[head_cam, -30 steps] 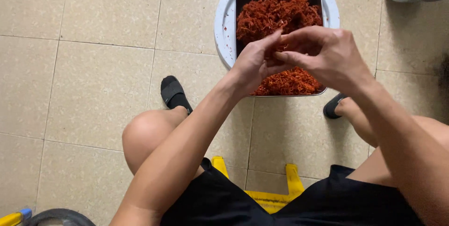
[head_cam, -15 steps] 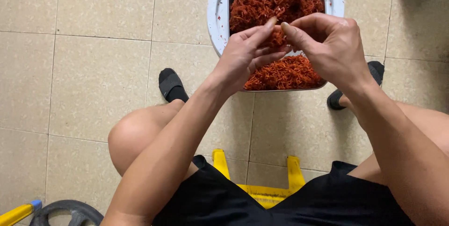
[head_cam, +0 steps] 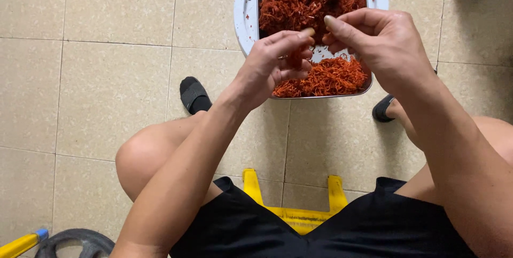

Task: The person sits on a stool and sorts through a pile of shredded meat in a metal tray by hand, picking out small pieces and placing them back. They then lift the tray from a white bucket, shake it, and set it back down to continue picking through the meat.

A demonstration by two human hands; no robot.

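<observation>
1. Our left hand (head_cam: pixel 272 65) is curled up; its fingers pinch a small bunch of red shreds (head_cam: pixel 295 57).
2. Our right hand (head_cam: pixel 382 41) sits just beside it; its thumb and finger are pressed together at the tips, right by the same bunch.
3. Both hands hang over a metal tray (head_cam: pixel 320 95) full of red shreds; the tray sits in a white round basin (head_cam: pixel 245 12) on the tile floor (head_cam: pixel 107 76).
4. We sit on a yellow stool (head_cam: pixel 291 215); black sandals (head_cam: pixel 193 95) are on our feet.
</observation>
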